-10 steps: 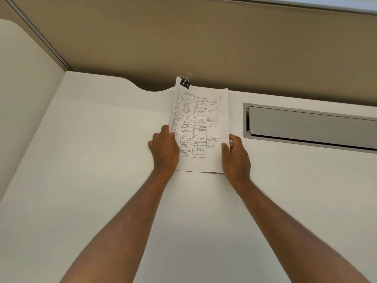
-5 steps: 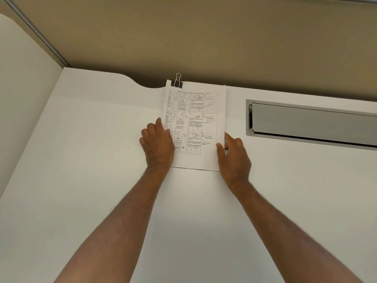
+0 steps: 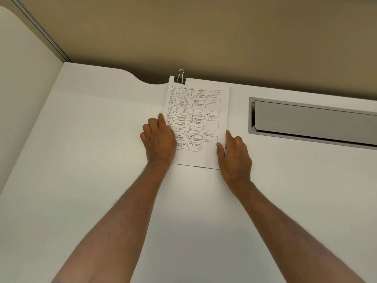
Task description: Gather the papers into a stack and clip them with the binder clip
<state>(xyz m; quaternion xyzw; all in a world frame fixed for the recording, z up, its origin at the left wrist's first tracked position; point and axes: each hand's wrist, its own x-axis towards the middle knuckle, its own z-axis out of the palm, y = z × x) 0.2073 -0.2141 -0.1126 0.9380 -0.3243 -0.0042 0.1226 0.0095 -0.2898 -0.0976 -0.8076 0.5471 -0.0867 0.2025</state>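
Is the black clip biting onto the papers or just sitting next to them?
Touching. In the head view the binder clip sits clamped over the top left corner of the paper stack, its black body overlapping the page edge.

Papers (image 3: 204, 103) flat on counter (image 3: 91, 160), binder clip (image 3: 179, 78) on their far-left corner; cable slot (image 3: 314, 121) right of them.
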